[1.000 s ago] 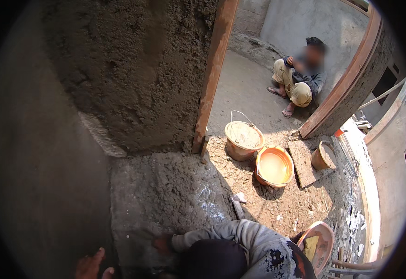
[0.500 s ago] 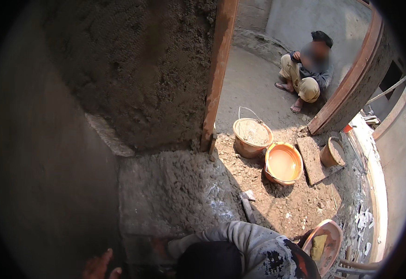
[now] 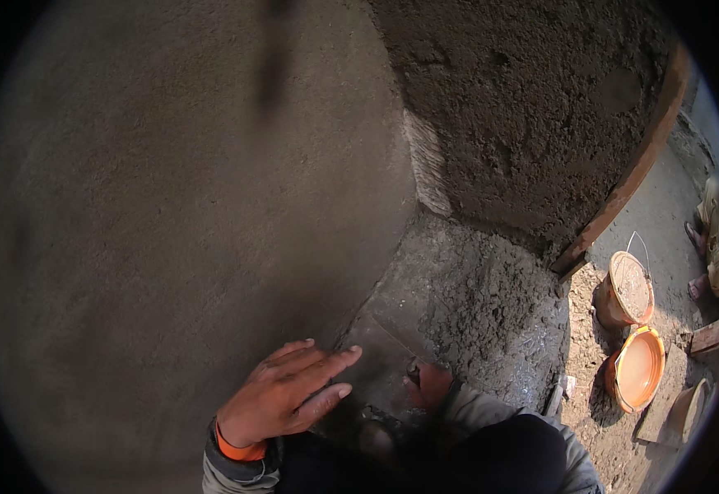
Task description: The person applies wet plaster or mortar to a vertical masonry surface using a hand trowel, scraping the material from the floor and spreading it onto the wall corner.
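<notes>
My left hand [image 3: 287, 391] reaches forward at the lower middle, fingers stretched out and a little apart, palm down. Nothing is in it; it is near the grey plastered wall [image 3: 211, 206], and I cannot tell if it touches. My right hand [image 3: 429, 385] is low by the floor, in front of my dark-clad knee. Its fingers are curled around something dark that I cannot make out. A smooth, damp grey patch [image 3: 376, 350] lies between the hands. Beyond my right hand, rough wet mortar [image 3: 491, 288] covers the floor up to the wall's foot.
A darker, rough-plastered wall [image 3: 532, 107] meets the left wall, with a pale bare strip [image 3: 428, 160] at the corner. A wooden door post [image 3: 635, 173] ends it. At right are a mortar-filled bucket [image 3: 610, 300], an orange water bucket [image 3: 618, 379] and a seated person's legs [image 3: 713, 235].
My view has swung left, so the buckets and seated person now sit at the right rim. My left hand shows fully, farther forward; my right hand is clearer, still low.
</notes>
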Tool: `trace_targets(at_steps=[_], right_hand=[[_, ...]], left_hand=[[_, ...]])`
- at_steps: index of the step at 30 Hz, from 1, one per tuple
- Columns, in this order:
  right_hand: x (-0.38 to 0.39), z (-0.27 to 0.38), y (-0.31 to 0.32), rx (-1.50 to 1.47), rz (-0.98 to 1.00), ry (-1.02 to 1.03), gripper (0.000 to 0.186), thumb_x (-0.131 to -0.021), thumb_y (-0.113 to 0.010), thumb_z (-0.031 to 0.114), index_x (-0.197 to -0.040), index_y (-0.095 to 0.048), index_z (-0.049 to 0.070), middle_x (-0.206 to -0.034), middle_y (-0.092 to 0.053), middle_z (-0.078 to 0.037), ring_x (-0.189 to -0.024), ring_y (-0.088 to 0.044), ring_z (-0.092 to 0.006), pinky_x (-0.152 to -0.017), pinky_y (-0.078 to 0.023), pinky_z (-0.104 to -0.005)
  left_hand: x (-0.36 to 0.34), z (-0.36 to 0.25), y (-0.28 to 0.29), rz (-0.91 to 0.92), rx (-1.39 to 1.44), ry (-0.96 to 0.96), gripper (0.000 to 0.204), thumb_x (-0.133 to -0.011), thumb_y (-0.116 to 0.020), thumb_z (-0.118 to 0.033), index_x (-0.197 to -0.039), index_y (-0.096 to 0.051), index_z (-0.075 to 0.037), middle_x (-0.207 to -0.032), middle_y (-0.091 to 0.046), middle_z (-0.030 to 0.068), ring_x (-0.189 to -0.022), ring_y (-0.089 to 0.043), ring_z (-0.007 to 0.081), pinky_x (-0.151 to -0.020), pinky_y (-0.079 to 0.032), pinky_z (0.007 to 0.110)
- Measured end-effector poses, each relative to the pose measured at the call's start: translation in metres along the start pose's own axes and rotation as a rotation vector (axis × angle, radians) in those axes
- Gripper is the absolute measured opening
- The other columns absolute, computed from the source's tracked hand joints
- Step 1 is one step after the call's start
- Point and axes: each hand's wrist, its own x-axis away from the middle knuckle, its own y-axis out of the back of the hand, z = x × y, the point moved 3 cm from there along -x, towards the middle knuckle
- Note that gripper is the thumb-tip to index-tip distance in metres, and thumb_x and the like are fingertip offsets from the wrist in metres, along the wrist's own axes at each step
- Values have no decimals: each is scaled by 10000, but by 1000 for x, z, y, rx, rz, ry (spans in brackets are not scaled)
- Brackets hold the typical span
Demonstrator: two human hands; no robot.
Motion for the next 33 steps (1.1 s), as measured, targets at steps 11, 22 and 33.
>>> trace_targets(at_steps=[11, 22, 33], right_hand=[[58, -69, -11, -13, 196, -269, 461, -793, -559, 250, -1167, -392, 39, -965, -597, -256, -843, -603, -429, -751, -474, -509], [139, -92, 51, 131, 94, -516, 380, -799, -563, 329, -1061, -596, 56, -1058, -582, -199, -964, -592, -359, -814, -490, -452], [285, -162, 75, 392, -14, -1445, 703, -738, -647, 431, -1247, -414, 6, -1236, -471, -211, -1195, -435, -365, -983, -390, -440]], left_hand=[[-36, -1, -23, -25, -10, -74, 328, -810, -641, -120, -1123, -598, -33, -920, -654, 129, -813, -626, 273, -870, -452, 415], [-41, -3, -28, -95, -24, 108, 295, -852, -552, -57, -1135, -576, 24, -973, -644, 152, -918, -613, 241, -850, -450, 341], [-14, 38, 34, -380, -309, 111, 268, -949, -439, -134, -1125, -552, 31, -1208, -545, 145, -1124, -513, 258, -959, -377, 341]])
